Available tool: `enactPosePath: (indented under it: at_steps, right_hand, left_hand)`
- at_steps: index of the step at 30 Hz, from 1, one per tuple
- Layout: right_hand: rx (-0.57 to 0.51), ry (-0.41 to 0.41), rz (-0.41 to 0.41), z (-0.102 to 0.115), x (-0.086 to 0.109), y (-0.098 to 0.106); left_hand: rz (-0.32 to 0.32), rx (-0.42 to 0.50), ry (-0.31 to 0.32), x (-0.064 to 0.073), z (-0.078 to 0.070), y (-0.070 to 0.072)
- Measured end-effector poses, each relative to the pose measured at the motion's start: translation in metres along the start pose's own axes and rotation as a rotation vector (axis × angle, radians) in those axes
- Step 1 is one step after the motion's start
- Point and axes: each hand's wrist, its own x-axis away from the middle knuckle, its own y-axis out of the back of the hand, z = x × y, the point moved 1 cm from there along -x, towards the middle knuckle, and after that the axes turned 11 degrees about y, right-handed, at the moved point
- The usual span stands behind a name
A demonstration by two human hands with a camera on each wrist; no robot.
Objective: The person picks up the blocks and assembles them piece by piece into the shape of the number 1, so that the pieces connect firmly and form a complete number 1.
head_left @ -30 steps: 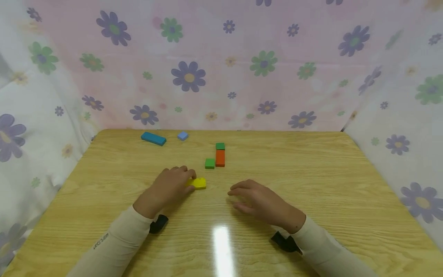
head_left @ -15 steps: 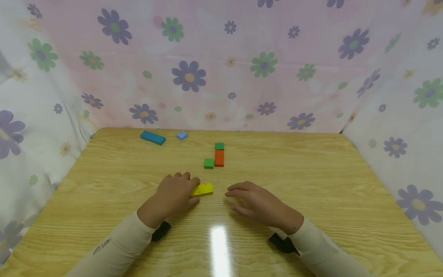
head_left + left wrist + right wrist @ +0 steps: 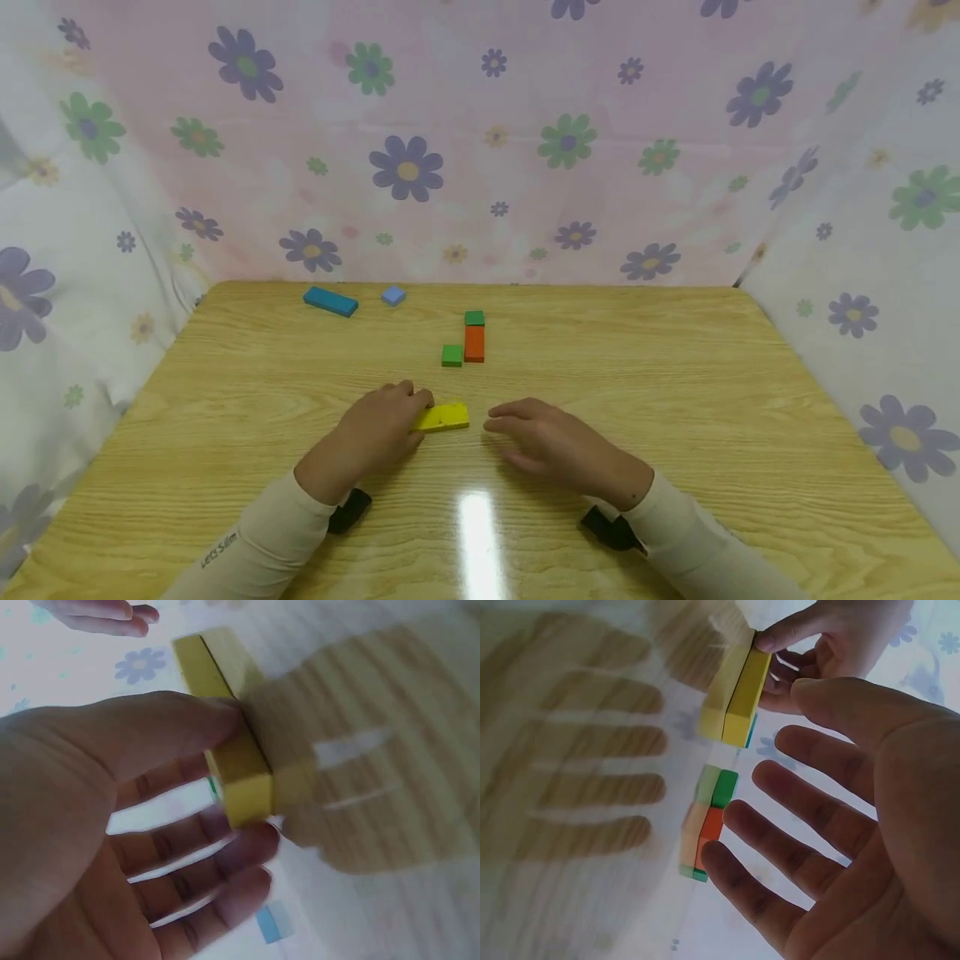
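Note:
A flat yellow block (image 3: 446, 417) lies on the wooden table, its left end under my left hand (image 3: 378, 429). In the left wrist view my thumb presses one long side of the yellow block (image 3: 247, 769) while the fingers curl along the other. My right hand (image 3: 566, 446) hovers to the right, close to the block's free end, fingers apart and holding nothing; the right wrist view shows its spread fingers (image 3: 810, 825). Farther back, a red block (image 3: 474, 343) lies with a dark green block (image 3: 474, 318) at its far end and a light green block (image 3: 452, 356) beside its near left corner.
At the back left of the table (image 3: 637, 358) lie a long blue block (image 3: 331, 302) and a small light-blue block (image 3: 393, 296). A flowered curtain (image 3: 480, 108) stands behind the table and along both sides. The glossy tabletop reflects a bright light in front.
My left hand has drawn the yellow block nearer and to the right, toward my right hand. The right hand has shifted slightly left. The other blocks keep their places.

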Motion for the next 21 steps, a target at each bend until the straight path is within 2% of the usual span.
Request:
enactPosePath:
  at_steps: [6, 12, 17, 21]
  right_hand:
    - [0.033, 0.022, 0.003, 0.001, 0.001, -0.005]
    - [0.048, 0.016, 0.015, 0.003, 0.0, -0.007]
    - [0.053, 0.006, 0.023, 0.005, -0.002, -0.007]
    - [0.059, 0.003, 0.027, 0.008, -0.003, -0.006]
  left_hand:
    - [-0.051, -0.028, -0.067, -0.001, -0.006, -0.006]
    - [-0.073, -0.065, -0.122, 0.0, -0.014, -0.007]
    - [-0.043, -0.038, -0.108, 0.003, -0.017, -0.005]
    - [-0.016, -0.019, -0.128, 0.004, -0.018, -0.006]
